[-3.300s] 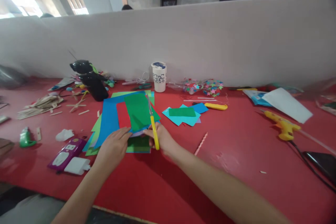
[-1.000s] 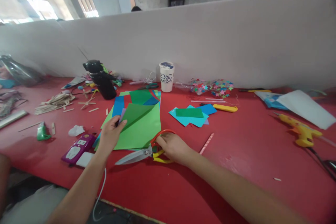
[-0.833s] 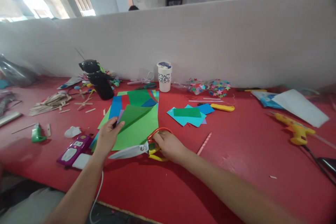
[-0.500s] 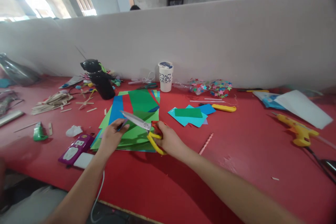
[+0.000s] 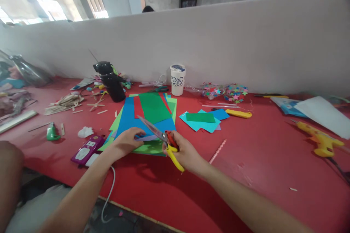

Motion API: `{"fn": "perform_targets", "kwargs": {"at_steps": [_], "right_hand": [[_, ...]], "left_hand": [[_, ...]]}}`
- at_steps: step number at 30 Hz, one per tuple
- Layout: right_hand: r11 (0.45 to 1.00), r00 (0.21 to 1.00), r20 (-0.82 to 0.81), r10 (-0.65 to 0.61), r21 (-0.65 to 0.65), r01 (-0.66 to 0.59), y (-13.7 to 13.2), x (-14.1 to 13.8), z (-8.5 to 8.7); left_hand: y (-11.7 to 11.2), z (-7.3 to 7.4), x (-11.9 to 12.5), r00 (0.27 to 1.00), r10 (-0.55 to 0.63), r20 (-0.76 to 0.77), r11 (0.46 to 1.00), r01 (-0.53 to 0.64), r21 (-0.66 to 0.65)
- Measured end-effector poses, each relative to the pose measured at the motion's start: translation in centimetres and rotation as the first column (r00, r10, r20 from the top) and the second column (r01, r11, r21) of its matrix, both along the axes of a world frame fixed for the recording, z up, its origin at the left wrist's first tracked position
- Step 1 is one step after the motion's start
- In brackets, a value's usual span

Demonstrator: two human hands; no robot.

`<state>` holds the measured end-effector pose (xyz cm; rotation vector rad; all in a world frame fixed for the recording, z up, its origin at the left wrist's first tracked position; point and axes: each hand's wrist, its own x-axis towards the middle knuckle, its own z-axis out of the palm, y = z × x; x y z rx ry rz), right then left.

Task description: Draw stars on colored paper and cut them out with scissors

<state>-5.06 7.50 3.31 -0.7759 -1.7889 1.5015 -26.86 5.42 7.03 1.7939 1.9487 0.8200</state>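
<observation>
My right hand (image 5: 182, 150) grips scissors (image 5: 153, 128) with red and yellow handles. Their blades point up and left over the paper and look closed or almost so. My left hand (image 5: 128, 140) has its fingers curled around the edge of a thin lavender piece of paper (image 5: 150, 138), just left of the blades. Beneath both hands lies a stack of coloured paper, with a blue sheet (image 5: 127, 116), a dark green sheet (image 5: 154, 107) and light green sheets (image 5: 151, 148) showing. The left fingertips are partly hidden.
Smaller paper pieces (image 5: 201, 117) and a yellow cutter (image 5: 238, 113) lie to the right, with a glue gun (image 5: 318, 138) farther out. A white cup (image 5: 177, 80) and black bottle (image 5: 112, 83) stand behind. A purple device (image 5: 87, 150) lies left, near the red table's (image 5: 153, 196) front edge.
Both hands have shifted right and the scissors have come slightly nearer to me. More of the blue sheet shows where light green covered it, and the lavender piece is more visible.
</observation>
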Motion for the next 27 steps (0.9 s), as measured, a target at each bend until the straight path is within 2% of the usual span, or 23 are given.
{"fn": "perform_targets", "kwargs": {"at_steps": [2,3,4,5,6,7,8,9,10,11,12,13,15,16,19,21,27], "right_hand": [[1.000,1.000,-0.017,-0.009,-0.022,0.008,-1.0,0.2,-0.2],[0.999,1.000,-0.023,-0.015,-0.034,0.014,-1.5,0.3,-0.2],[0.999,0.999,-0.025,-0.020,-0.048,0.019,-2.1,0.4,-0.1],[0.998,0.999,-0.026,-0.022,-0.063,0.020,-2.6,0.4,0.1],[0.997,0.999,-0.026,-0.020,-0.077,0.018,-3.2,0.4,0.3],[0.996,1.000,-0.023,-0.013,-0.092,0.011,-3.9,0.4,0.4],[0.994,1.000,-0.018,0.004,-0.107,-0.006,-4.6,0.4,0.5],[0.992,1.000,-0.014,0.025,-0.121,-0.027,-5.2,0.4,0.5],[0.990,0.999,-0.006,0.053,-0.134,-0.054,-5.9,0.4,0.4],[0.988,0.997,0.011,0.080,-0.134,-0.078,-6.5,0.4,0.3],[0.989,0.993,0.054,0.102,-0.109,-0.096,-7.0,0.4,0.0],[0.992,0.985,0.128,0.118,-0.062,-0.111,-7.3,0.3,-0.2],[0.989,0.943,0.320,0.089,0.081,-0.120,-7.3,0.0,-0.4],[0.984,0.919,0.390,0.053,0.134,-0.114,-7.0,-0.3,-0.4],[0.965,0.832,0.549,-0.074,0.250,-0.079,-5.4,-1.6,0.0],[0.951,0.784,0.614,-0.096,0.288,-0.110,-4.3,-2.7,0.5],[0.867,0.701,0.699,-0.142,0.430,-0.253,-3.3,-3.8,0.9]], "left_hand": [[-3.1,1.8,0.5,1.000,-0.003,-0.006,1.000,0.003,0.014],[-5.1,2.4,0.9,0.996,0.085,-0.007,0.996,-0.084,0.032],[-7.2,2.7,1.4,0.983,0.183,0.029,0.983,-0.183,-0.028],[-9.3,2.6,2.0,0.966,0.218,0.139,0.965,-0.193,-0.178],[-11.2,2.1,2.7,0.909,0.268,0.319,0.925,-0.151,-0.348],[-12.8,1.3,3.7,0.774,0.341,0.533,0.877,-0.058,-0.477],[-14.0,0.3,4.7,0.585,0.436,0.684,0.832,0.028,-0.555],[-14.8,-0.8,5.7,0.394,0.513,0.763,0.809,0.075,-0.583],[-15.1,-1.8,6.6,0.222,0.549,0.806,0.815,0.073,-0.575],[-15.1,-2.8,7.4,0.096,0.558,0.824,0.826,0.031,-0.563],[-14.9,-3.5,8.0,0.019,0.548,0.837,0.836,-0.037,-0.547],[-14.6,-4.0,8.5,-0.019,0.518,0.855,0.848,-0.121,-0.516],[-13.8,-4.5,8.8,0.002,0.514,0.858,0.823,-0.282,-0.493],[-13.6,-4.6,8.9,0.021,0.506,0.862,0.822,-0.313,-0.475],[-13.2,-4.6,9.3,0.090,0.459,0.884,0.865,-0.272,-0.422],[-13.0,-4.8,9.8,0.112,0.429,0.896,0.884,-0.259,-0.390],[-11.9,-5.6,10.8,0.057,0.369,0.928,0.896,-0.287,-0.339]]}}
